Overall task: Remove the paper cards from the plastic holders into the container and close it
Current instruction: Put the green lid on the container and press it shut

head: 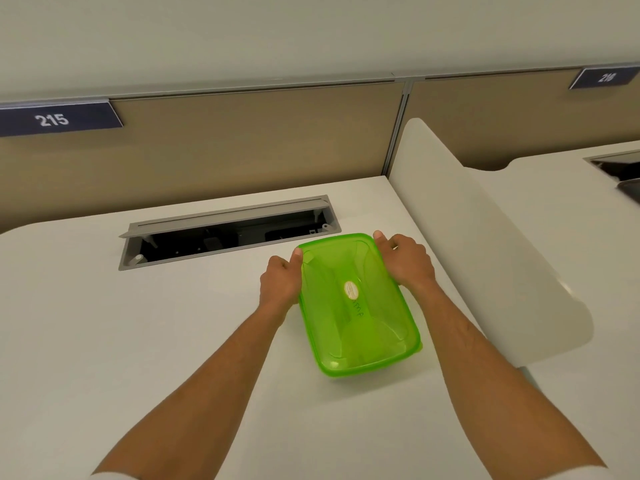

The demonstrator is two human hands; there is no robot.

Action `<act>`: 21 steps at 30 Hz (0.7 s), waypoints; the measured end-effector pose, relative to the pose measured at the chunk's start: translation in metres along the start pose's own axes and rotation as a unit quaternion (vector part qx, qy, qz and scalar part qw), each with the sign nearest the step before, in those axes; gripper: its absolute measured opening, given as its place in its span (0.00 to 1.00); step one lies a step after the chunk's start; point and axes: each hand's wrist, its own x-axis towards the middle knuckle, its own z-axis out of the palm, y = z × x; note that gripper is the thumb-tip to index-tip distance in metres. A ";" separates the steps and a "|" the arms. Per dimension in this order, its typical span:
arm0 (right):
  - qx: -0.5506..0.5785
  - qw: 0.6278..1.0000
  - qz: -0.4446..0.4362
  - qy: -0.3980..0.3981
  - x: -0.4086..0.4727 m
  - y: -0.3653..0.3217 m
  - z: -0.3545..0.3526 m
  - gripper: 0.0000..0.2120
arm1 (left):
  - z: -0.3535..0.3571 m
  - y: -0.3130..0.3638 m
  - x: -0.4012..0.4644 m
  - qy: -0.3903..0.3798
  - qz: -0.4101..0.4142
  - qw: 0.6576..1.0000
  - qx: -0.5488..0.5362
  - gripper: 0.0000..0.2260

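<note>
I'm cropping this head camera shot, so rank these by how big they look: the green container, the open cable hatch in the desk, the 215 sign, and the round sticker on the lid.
Largest to smallest as they appear:
1. Cable hatch and green container, too close to rank, and the container is nearer the camera
2. 215 sign
3. Round sticker

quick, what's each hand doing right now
Left hand: grips the far left edge of the green container, thumb on its lid.
Right hand: grips the far right edge, thumb on top.
</note>
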 end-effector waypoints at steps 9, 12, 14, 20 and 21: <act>0.072 0.997 0.024 -0.010 -0.056 0.039 0.009 0.24 | 0.013 -0.029 -0.059 0.047 0.012 0.994 0.095 0.26; 0.109 0.994 0.010 -0.008 -0.058 0.034 0.008 0.23 | 0.015 -0.026 -0.063 0.059 0.032 0.994 0.084 0.25; 0.116 0.993 0.002 -0.021 -0.057 0.033 0.007 0.23 | 0.015 -0.026 -0.062 0.057 0.035 0.995 0.068 0.25; 0.115 0.993 -0.008 -0.011 -0.054 0.034 0.009 0.23 | 0.015 -0.028 -0.059 0.046 0.034 0.997 0.044 0.24; 0.113 0.994 -0.007 -0.009 -0.054 0.034 0.009 0.23 | 0.015 -0.028 -0.059 0.044 0.033 0.998 0.044 0.24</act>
